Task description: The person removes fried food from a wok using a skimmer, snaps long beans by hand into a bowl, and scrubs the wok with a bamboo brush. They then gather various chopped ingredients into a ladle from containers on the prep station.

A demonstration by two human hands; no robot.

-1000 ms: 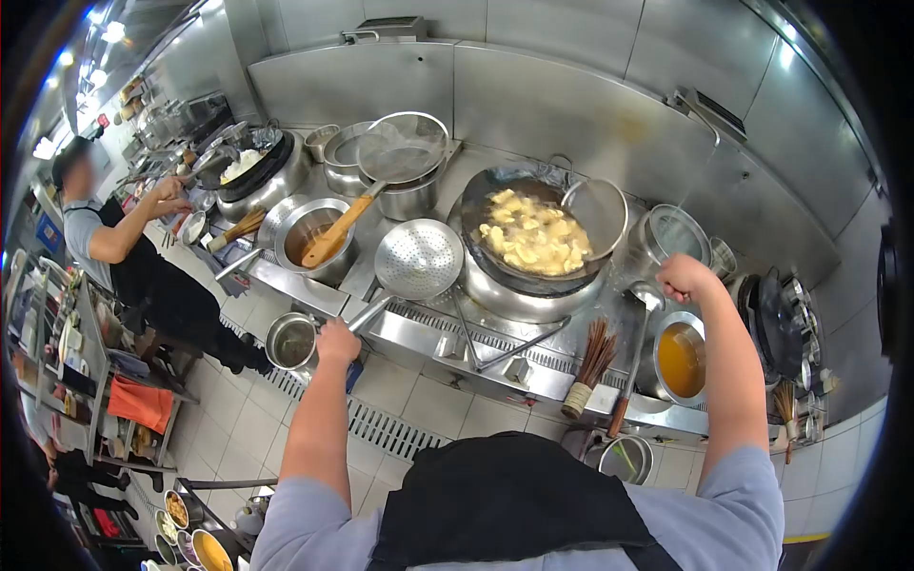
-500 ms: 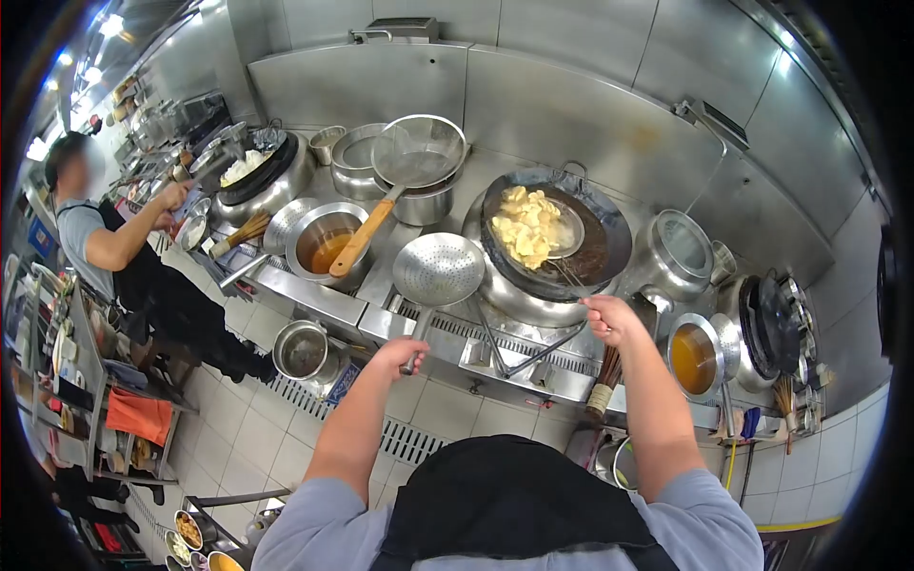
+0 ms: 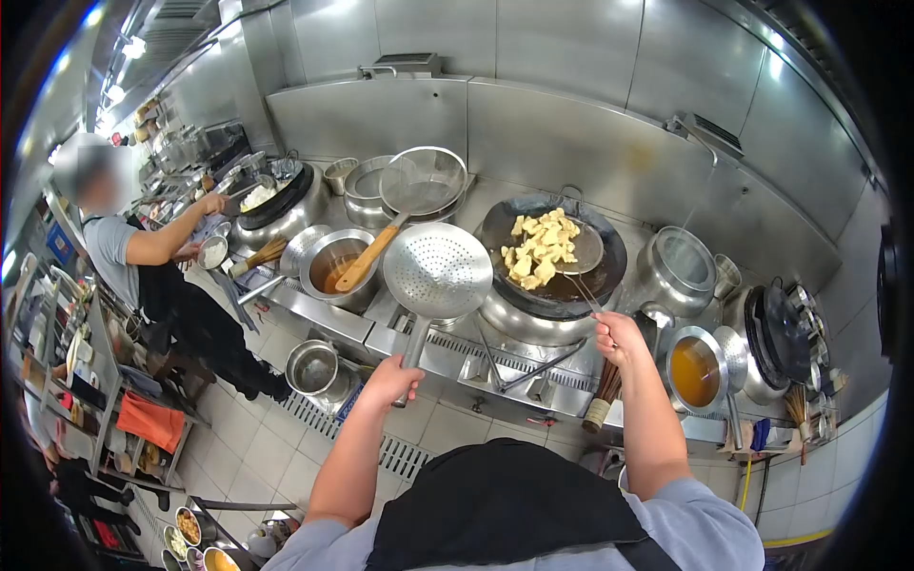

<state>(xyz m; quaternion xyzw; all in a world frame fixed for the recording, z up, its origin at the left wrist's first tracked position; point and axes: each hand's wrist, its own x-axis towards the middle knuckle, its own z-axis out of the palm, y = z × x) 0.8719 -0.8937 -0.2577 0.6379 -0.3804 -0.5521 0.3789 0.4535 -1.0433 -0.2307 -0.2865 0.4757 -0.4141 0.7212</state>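
My left hand [image 3: 390, 383] is closed around the handle of a round perforated skimmer [image 3: 438, 271], held up above the front of the range, left of the wok. In my right hand [image 3: 619, 338] is the thin wire handle of a mesh strainer [image 3: 588, 249]. That strainer is over the black wok [image 3: 609, 278], with pale yellow food pieces [image 3: 543, 246] on and around its mesh. Some pieces look loose, as if tossed; whether they touch the strainer I cannot tell. Dark liquid shows in the wok beneath.
A wooden-handled sieve [image 3: 424, 181] rests on a pot. Left of it stands a pot of brown liquid [image 3: 367, 295]; on the right, a pot of amber liquid [image 3: 693, 371]. A bamboo brush [image 3: 600, 404] hangs at the front edge. Another person [image 3: 152, 247] works at the left wok.
The perforated skimmer has come up nearer the camera in my left hand. The yellow pieces have spread apart over the strainer. The other person's hands have shifted, and a bowl shows near them.
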